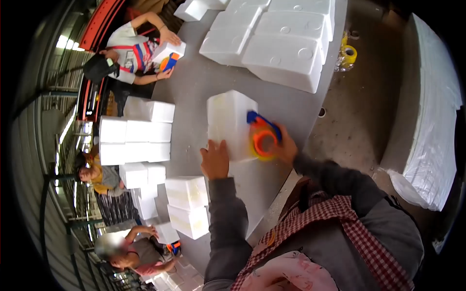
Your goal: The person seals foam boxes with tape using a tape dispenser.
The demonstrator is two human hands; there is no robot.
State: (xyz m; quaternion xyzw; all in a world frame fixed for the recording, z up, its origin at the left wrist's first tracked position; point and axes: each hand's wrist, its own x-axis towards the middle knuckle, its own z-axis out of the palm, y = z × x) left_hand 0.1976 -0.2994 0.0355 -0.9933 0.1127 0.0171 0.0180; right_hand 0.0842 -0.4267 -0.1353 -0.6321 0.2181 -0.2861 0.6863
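A white foam box [225,121] stands on the grey table in front of me. My left hand [215,160] rests against its near side, fingers apart and lying on the foam. In my right hand [286,146] is a blue and orange tape dispenser [264,136], its blue end touching or very close to the box's right side. Its orange hub and yellow roll are slightly blurred.
White foam boxes are stacked at the far end [284,39], along the left [136,131] and nearer [187,208] on the table [194,106]. Co-workers handle boxes across it. Yellow tape rolls [348,54] and a large wrapped foam stack [422,116] stand to the right.
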